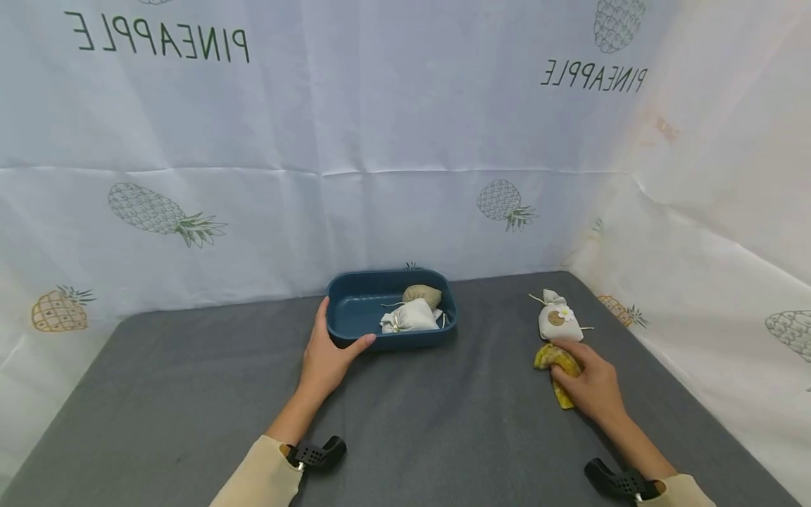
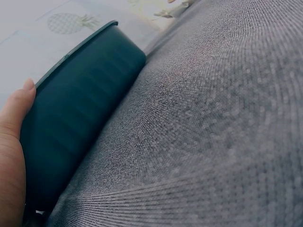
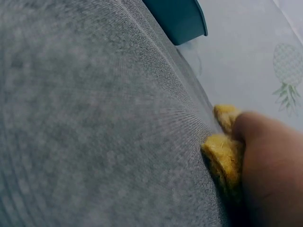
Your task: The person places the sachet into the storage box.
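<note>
**Entry: yellow pouch, right edge of the table**

We log the right hand curled over the yellow pouch, just before the white pouch. The left hand clasps the blue tray at the table's back edge. We judge a full, gathered grip best before lifting.

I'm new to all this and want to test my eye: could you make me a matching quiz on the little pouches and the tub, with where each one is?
Things:
1. yellow pouch
2. white pouch with flower tag
3. tan pouch
4. blue tub

Places:
A. inside the tub
B. held at its corner by the left hand
C. under the right hand
D. on the grey cloth, untouched

Pairs: 1-C, 2-D, 3-A, 4-B
</note>
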The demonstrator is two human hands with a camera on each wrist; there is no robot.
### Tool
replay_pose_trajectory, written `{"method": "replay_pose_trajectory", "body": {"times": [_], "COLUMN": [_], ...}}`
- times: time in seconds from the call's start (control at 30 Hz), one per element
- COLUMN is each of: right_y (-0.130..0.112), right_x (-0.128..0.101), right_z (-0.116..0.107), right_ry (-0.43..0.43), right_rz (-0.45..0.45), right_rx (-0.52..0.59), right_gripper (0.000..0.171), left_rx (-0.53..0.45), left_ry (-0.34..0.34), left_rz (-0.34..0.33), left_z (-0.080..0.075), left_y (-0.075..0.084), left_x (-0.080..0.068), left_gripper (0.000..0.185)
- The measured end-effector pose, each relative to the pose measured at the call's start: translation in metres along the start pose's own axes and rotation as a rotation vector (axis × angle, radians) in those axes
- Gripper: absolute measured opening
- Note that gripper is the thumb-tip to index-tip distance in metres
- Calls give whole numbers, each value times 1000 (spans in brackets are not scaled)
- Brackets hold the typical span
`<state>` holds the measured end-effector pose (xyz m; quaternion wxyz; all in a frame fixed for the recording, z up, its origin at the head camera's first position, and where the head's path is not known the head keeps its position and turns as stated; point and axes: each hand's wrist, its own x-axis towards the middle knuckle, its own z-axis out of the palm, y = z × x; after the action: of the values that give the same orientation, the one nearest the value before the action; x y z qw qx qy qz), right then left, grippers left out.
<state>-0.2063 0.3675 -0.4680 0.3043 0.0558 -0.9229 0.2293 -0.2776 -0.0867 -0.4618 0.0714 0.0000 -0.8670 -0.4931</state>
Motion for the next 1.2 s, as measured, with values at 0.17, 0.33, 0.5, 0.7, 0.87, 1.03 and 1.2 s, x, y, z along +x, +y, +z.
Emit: {"method": "replay_pose_trajectory", "body": {"times": [0.17, 0.33, 0.5, 0.7, 0.87, 1.03, 1.2], "right_y": [-5, -9, -11, -13, -13, -16, -24], "right_x": [4, 6, 7, 8, 7, 9, 17], "right_z": [2, 4, 7, 11, 11, 4, -2], "right_ry": [-125, -255, -232, -146, -111, -83, -50], "right_rz": [-25, -14, -23, -131, -181, -210, -207], "right_rx": [8, -24, -28, -13, 37, 106, 171], "right_gripper": [35, 27, 30, 35, 44, 47, 47], "left_rx": [-6, -1, 1, -7, -9, -8, -16], "left_ry": [4, 8, 4, 9, 13, 11, 11], "left_rz": [-3, -4, -8, -8, -6, 13, 18], "left_z": [-2, -4, -6, -8, -8, -4, -1], "left_y": [-1, -1, -1, -2, -3, -1, 1], "left_x": [0, 0, 0, 0, -1, -1, -1], "left_gripper": [115, 116, 116, 116, 116, 117, 117]}}
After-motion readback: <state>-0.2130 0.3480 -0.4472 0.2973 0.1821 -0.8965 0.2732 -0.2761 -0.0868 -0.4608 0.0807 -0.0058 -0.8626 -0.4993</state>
